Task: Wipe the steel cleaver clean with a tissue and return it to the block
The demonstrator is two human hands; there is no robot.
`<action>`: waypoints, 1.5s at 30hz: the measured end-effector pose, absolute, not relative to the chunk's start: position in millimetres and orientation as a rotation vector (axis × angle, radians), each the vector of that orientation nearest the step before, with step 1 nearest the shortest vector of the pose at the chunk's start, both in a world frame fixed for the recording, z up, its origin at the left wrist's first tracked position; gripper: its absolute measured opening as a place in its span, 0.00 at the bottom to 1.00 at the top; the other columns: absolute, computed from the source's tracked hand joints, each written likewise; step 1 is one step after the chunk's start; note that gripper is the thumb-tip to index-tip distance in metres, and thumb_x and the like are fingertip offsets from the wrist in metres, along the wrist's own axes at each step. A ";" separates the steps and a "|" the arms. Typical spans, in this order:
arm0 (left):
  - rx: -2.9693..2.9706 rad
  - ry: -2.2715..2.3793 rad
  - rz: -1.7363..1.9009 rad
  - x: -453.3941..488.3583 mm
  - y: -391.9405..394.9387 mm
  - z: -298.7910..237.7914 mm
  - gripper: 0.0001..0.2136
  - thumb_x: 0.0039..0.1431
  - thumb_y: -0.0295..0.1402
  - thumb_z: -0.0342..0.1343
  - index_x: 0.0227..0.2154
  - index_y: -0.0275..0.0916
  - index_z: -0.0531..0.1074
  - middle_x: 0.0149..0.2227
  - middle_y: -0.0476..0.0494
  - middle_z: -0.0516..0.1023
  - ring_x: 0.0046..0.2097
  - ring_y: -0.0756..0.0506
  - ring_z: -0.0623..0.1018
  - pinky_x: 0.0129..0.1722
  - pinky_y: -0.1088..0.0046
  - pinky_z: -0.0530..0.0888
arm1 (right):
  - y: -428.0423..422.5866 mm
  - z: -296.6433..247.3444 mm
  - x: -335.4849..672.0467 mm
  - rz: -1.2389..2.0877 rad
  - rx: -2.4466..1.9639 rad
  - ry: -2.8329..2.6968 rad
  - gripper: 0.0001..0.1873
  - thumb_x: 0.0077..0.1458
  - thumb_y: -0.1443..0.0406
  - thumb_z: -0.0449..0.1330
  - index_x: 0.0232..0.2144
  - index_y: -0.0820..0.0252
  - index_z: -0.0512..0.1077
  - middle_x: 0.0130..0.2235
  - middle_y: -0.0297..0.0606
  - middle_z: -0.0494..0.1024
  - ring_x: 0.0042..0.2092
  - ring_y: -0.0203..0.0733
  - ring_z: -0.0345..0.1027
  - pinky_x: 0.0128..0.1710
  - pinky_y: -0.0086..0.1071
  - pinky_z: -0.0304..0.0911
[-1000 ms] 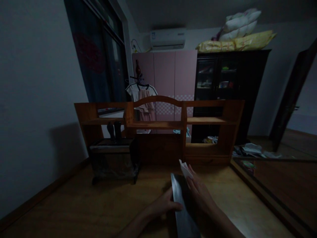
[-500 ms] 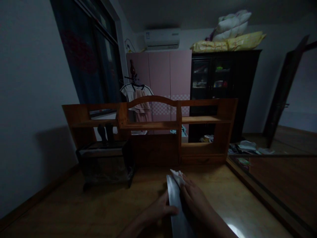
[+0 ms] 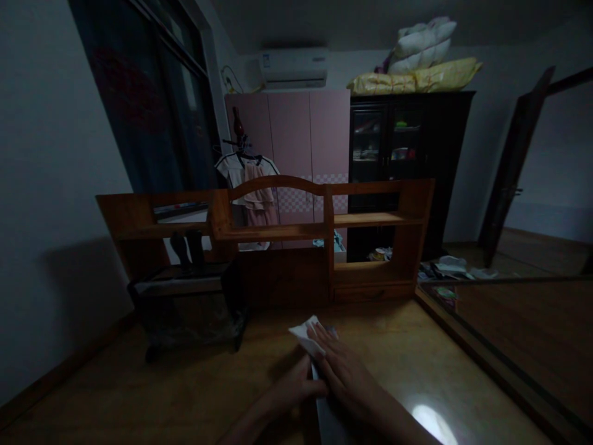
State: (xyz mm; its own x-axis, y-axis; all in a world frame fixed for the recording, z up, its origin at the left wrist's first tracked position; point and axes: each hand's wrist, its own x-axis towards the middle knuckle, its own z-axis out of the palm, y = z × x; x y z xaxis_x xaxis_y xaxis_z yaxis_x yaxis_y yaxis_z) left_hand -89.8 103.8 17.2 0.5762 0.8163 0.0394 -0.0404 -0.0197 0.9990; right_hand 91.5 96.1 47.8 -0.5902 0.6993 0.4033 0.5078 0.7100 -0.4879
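A long, flat, grey metal-looking piece (image 3: 328, 420) runs from the bottom edge up between my hands in the head view. It is blade-like, but I cannot tell its exact kind. My left hand (image 3: 301, 386) grips its left edge, thumb lying across the near face. Over its upper part my right hand (image 3: 345, 368) presses a folded white tissue (image 3: 306, 334), fingers stretched along the tissue. Much of the grey piece is hidden under that hand; a bit of its far end shows beyond the fingers.
On the wooden tabletop (image 3: 259, 346), a dark box-like holder (image 3: 185, 309) with two black upright handles (image 3: 185, 247) stands at left. Behind is a wooden shelf unit (image 3: 278, 233). A bright light patch (image 3: 433, 423) shines at lower right. A raised ledge (image 3: 477, 358) borders the right side.
My right hand with the tissue has moved left across the grey piece's face, covering its upper part. My left hand keeps its grip. The view has shifted slightly right.
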 end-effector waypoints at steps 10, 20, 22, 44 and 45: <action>1.330 0.664 0.732 -90.0 99.3 27.3 0.39 0.46 0.29 0.65 0.62 0.39 0.57 0.52 0.40 0.73 0.50 0.39 0.73 0.49 0.64 0.68 | 117.2 33.0 108.6 0.396 -1.042 -2.178 0.26 0.68 0.59 0.43 0.66 0.51 0.51 0.68 0.36 0.52 0.69 0.45 0.43 0.67 0.49 0.46; 1.232 0.695 0.759 -89.2 87.7 43.0 0.30 0.46 0.26 0.63 0.55 0.38 0.65 0.48 0.43 0.75 0.51 0.40 0.72 0.50 0.65 0.67 | 126.7 34.0 123.8 0.428 -1.219 -1.802 0.27 0.67 0.56 0.42 0.67 0.50 0.49 0.69 0.34 0.50 0.69 0.45 0.44 0.67 0.50 0.45; 1.203 0.700 0.753 -88.5 87.7 42.5 0.29 0.46 0.25 0.63 0.54 0.38 0.66 0.46 0.44 0.76 0.50 0.41 0.73 0.49 0.65 0.67 | 120.3 40.4 119.6 0.422 -1.129 -1.856 0.27 0.68 0.57 0.42 0.67 0.49 0.49 0.69 0.33 0.50 0.69 0.44 0.43 0.67 0.49 0.44; 1.132 0.656 0.856 -91.7 98.7 29.6 0.31 0.47 0.25 0.62 0.57 0.39 0.64 0.51 0.40 0.74 0.51 0.39 0.74 0.51 0.63 0.68 | 116.1 32.5 107.2 0.307 -1.141 -2.216 0.26 0.68 0.59 0.41 0.66 0.53 0.54 0.67 0.38 0.57 0.68 0.45 0.47 0.67 0.48 0.48; 1.138 0.648 0.861 -91.8 98.4 29.6 0.30 0.48 0.25 0.62 0.56 0.38 0.64 0.51 0.39 0.74 0.51 0.39 0.74 0.52 0.63 0.68 | 117.2 30.6 108.3 0.311 -1.168 -2.185 0.26 0.68 0.59 0.41 0.65 0.55 0.55 0.66 0.39 0.59 0.67 0.46 0.49 0.66 0.49 0.49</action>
State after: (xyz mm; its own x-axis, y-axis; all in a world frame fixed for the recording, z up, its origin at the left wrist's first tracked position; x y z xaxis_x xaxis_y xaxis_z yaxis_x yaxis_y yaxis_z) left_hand -91.8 98.4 29.6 0.5293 0.8483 -0.0161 -0.2500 0.1740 0.9525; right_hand 108.3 117.2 30.6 -0.4059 0.8112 0.4210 0.6614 0.5786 -0.4773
